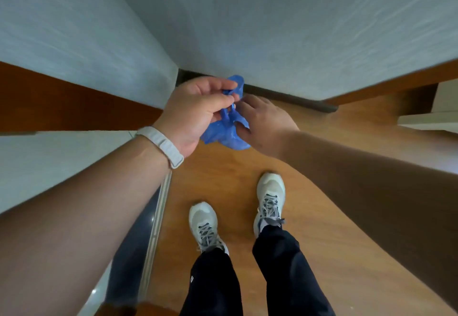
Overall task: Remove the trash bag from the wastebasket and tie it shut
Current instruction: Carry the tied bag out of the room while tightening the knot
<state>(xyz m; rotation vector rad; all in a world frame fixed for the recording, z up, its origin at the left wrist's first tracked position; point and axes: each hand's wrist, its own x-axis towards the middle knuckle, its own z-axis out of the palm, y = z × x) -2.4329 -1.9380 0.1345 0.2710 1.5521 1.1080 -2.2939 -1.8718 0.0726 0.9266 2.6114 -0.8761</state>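
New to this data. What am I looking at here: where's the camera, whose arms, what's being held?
There is no robot. One wide-angle camera sits on a person's head and looks down, so the two bare arms entering from the bottom corners are the wearer's own. The lens bends the straight walls and floor edges.

The left hand, with a pale wristband, pinches the twisted top strands of a small crinkled blue plastic trash bag. The right hand touches the bag's side, with its fingers near the same strands. The bag hangs in the air above a brown wooden floor, near a wall corner. It looks like a knot is being tied. No wastebasket is in view.

Below are the wearer's grey lace-up sneakers and dark trousers.
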